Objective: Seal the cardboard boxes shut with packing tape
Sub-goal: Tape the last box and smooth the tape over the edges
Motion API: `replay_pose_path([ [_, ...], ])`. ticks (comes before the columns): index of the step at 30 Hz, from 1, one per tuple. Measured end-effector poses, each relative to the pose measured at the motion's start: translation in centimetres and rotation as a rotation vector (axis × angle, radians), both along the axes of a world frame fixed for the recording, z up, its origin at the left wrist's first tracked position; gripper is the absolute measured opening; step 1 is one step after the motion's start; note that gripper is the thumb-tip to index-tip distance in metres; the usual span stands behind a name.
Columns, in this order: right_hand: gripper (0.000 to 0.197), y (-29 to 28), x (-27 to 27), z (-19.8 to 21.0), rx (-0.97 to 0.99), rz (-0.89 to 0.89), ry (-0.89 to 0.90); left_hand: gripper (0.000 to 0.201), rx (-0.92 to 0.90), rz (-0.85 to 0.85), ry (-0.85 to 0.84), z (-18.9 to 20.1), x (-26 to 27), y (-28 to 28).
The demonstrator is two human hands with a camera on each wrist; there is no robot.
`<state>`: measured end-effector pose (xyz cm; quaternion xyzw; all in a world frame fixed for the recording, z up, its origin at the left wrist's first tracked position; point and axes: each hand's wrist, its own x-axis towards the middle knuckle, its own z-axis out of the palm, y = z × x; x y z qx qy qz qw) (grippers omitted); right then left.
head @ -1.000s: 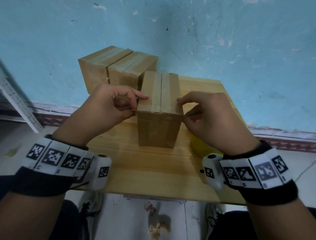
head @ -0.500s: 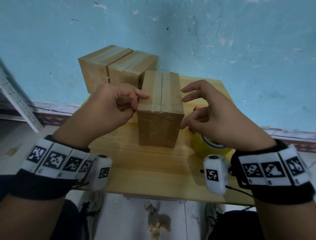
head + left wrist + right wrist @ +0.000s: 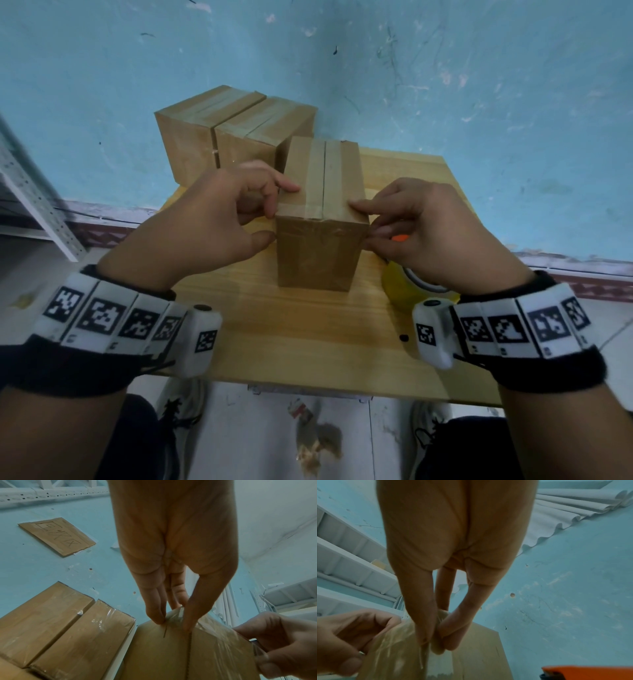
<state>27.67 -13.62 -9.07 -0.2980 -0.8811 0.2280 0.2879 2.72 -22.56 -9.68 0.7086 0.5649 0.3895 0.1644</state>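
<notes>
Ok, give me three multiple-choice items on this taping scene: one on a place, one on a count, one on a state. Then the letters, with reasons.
1. Where is the yellow tape roll?
A. On top of the near box
B. On the table under the right hand
C. On the floor

2. How many cardboard boxes are on the table?
A. Three
B. Two
C. Five

3. What is the state of the near box?
A. Flaps standing open
B. Lying crushed flat
C. Closed, tape along its top seam

Answers:
1 B: the roll sits on the wood below the right hand.
2 A: two far boxes stand behind the near one.
3 C: tape covers the seam, and the left hand and right hand press its near corners.
</notes>
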Motion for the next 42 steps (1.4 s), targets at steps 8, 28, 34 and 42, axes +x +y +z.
replay_pose_path([
  [8,0.038,-0.3,-1.1,-0.3,0.071,-0.082,0.036,0.028,0.024,-0.012,-0.136,-0.4,0.0,0.3],
  [28,0.014,0.4,-0.4,-0.9,0.034,0.077,0.114,0.034,0.14,0.003,0.011,-0.4,1.0,0.7],
  [34,0.029,0.5,-1.9,-2.0,0.466,0.011,-0.035,0.038,0.193,-0.021,0.262,-1.4,2.3,1.3],
  [42,0.041,0.0,-1.8,-1.5,0.28,-0.042,0.059,0.056,0.122,0.464,0.092,0.4,2.8,-0.1],
])
